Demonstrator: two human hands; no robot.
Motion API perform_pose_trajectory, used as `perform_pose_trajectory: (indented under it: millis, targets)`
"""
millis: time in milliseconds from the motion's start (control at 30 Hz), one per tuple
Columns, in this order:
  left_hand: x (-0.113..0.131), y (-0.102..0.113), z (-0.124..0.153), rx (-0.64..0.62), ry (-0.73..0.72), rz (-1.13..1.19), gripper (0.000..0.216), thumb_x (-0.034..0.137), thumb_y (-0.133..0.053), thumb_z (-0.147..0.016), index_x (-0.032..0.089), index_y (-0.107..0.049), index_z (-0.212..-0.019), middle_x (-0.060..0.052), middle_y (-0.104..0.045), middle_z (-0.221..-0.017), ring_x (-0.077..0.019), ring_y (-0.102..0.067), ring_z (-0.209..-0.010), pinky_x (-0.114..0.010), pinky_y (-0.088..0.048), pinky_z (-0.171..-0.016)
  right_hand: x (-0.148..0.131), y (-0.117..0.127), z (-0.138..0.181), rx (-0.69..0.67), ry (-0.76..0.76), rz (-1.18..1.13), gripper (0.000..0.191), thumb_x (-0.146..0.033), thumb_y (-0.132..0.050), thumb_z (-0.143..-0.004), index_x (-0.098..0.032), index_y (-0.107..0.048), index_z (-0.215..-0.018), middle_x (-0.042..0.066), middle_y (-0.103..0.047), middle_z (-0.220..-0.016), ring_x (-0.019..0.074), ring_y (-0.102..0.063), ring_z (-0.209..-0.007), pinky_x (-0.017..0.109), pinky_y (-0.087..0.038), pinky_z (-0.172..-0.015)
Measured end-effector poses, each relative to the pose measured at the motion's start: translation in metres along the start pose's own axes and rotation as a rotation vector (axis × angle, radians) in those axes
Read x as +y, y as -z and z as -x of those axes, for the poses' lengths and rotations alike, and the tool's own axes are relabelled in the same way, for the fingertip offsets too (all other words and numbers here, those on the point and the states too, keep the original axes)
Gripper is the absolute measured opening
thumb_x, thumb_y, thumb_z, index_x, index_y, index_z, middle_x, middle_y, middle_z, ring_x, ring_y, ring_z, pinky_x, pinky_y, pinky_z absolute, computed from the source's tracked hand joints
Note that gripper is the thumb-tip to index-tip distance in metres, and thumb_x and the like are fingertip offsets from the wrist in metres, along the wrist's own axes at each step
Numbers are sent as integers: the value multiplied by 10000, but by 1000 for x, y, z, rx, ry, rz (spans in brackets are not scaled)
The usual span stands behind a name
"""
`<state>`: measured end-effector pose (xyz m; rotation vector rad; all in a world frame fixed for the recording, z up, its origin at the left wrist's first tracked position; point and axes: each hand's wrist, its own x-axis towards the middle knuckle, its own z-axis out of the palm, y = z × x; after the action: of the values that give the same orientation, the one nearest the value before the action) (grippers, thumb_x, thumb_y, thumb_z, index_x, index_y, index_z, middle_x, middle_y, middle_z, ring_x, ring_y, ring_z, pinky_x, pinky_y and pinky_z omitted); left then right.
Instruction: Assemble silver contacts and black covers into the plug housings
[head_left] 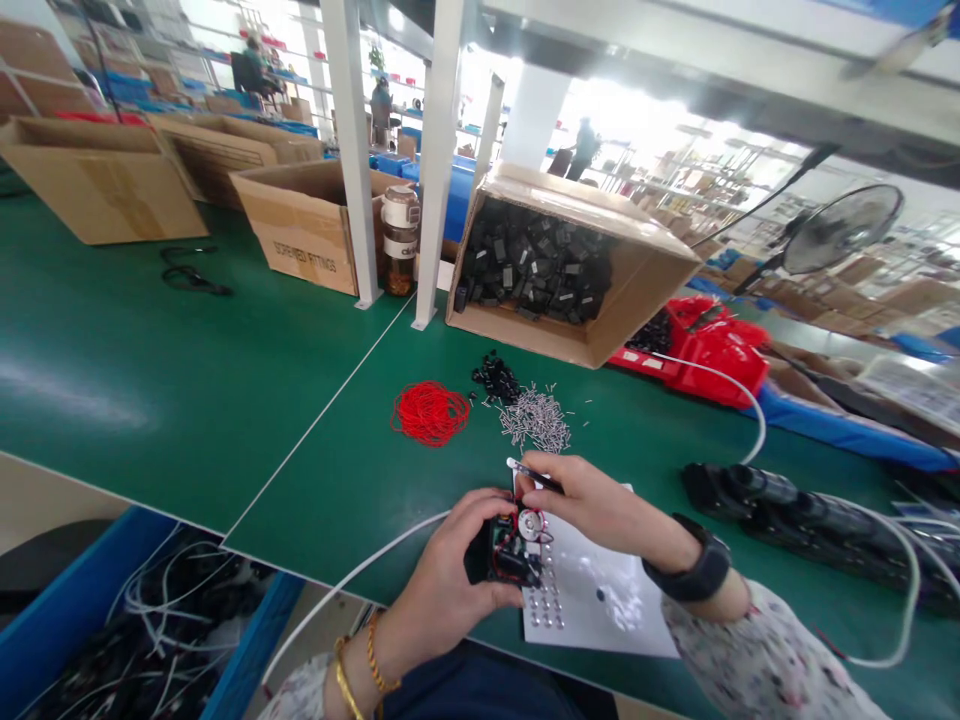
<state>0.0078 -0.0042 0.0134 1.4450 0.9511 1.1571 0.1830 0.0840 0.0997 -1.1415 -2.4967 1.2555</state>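
Note:
My left hand (457,570) is wrapped round a small open black housing (516,555) with a circuit board, red wires and a round white part inside. A white cable (360,580) runs off to its left. My right hand (570,490) pinches a slim dark tool with a whitish end (536,475) just above the housing; its exact kind is unclear. Beneath both hands lies a white sheet (600,610) with rows of small round metal pieces (547,605) and a cluster of clear little parts (621,598).
Beyond my hands lie a red wire bundle (431,412), small black parts (496,378) and a pile of metal pins (536,420). A carton of black housings (536,260) stands behind. Black units with cables (795,510) lie right; a blue bin (255,640) stands lower left.

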Motion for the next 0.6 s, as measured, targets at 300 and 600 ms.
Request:
perform_pose_trajectory:
  millis: [300, 600]
  targets:
    - [-3, -7, 7, 84, 203, 178, 868, 395, -828, -616, 212, -322, -1297, -129, -486, -1346, -280, -434, -1267, -459, -308, -1094, -10, -1, -6, 6, -62, 56, 157, -78, -587, -801, -178, -527, -696, -57, -551, -653, 103, -484, -636, 225, -339, -589]
    - [-11, -9, 9, 115, 137, 161, 860, 459, -827, -604, 233, -325, -1265, -121, -486, -1332, -288, -429, -1266, -493, -308, -1085, -27, 3, -18, -25, -31, 357, 182, -224, -584, -860, -179, -639, -693, 3, -653, -683, 125, -558, -624, 242, -353, -566]
